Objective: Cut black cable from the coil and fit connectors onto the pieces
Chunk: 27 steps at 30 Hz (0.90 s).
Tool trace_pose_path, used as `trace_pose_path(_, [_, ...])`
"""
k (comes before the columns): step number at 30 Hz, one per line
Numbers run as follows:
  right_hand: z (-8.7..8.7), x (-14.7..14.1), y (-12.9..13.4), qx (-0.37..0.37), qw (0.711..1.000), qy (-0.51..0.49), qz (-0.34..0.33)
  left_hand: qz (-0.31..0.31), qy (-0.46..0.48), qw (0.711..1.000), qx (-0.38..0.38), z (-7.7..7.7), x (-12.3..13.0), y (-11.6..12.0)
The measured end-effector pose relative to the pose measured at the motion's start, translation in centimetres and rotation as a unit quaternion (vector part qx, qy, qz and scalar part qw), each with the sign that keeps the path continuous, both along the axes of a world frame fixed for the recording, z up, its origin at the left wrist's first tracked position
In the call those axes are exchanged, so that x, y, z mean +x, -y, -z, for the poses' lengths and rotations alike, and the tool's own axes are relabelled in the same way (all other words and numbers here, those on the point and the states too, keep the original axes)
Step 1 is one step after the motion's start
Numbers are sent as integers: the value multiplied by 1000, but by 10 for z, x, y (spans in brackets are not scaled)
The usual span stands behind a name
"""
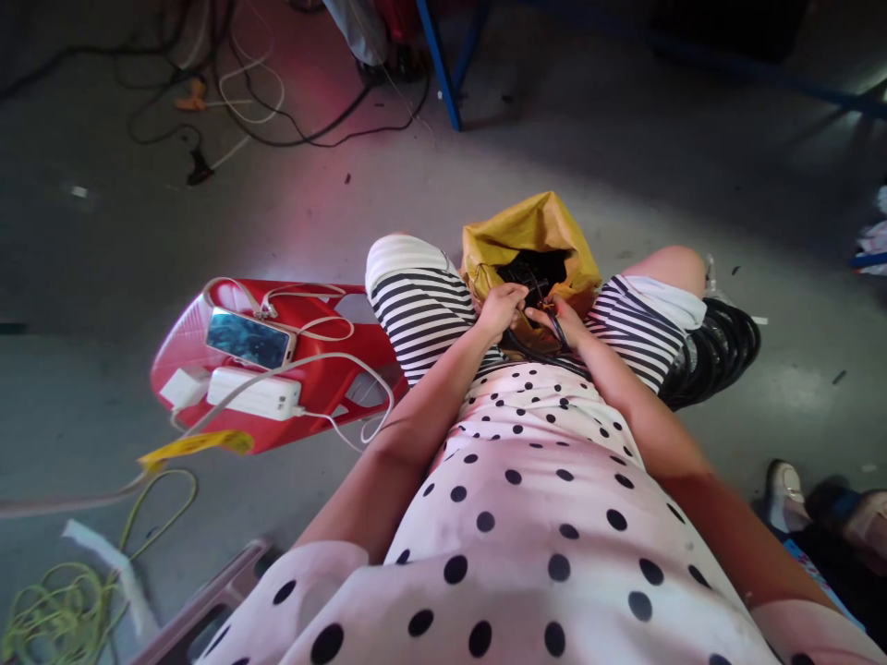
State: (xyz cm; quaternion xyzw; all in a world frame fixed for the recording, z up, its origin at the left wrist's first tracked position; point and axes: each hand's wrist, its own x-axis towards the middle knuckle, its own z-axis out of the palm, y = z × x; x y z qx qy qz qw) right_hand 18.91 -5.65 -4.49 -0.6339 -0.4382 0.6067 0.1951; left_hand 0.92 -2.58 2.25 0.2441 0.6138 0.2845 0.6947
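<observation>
Right here the right hand (565, 323) sits nearer, fingers closed round the black cable (558, 333), which bends toward the body and runs crosswise over the lap, while the left hand (504, 309) pinches close by, on what one cannot tell, both near the mouth of the yellow bag (516, 224)

The yellow bag (527, 222) looks like creased, dull-sheened cloth or woven plastic. The black cable (560, 334) at its near side seems smooth and rubbery. On the left, the red stool (370, 342) is glossy plastic, the phone (249, 340) glassy and reflective, the power bank (253, 392) smooth plastic. The striped trousers (422, 309) are matt cloth; the floor (346, 222) is smooth, faintly shiny.
</observation>
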Motion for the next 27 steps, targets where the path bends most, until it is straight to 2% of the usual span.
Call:
trace_pose_path(5, [-6, -1, 1, 15, 999, 50, -16, 23, -7, 1000, -8, 0, -5, -6])
trace_pose_path(9, [-9, 0, 1, 4, 999, 37, -9, 43, 6, 999, -11, 0, -11, -11])
trace_pose_path(14, [-4, 3, -2, 20, 1000, 21, -1, 86, 17, 996, -29, 3, -12, -13])
trace_pose_path(18, [1, 3, -2, 33, 996, 80, 0, 58, 33, 997, -39, 8, -13, -15])
trace_pose_path(24, [3, 1, -2, 22, 998, 52, 13, 64, 48, 995, -58, 9, -10, -14])
trace_pose_path(27, [2, 0, -4, 36, 995, 87, 17, 41, 50, 996, -67, 9, -6, -13])
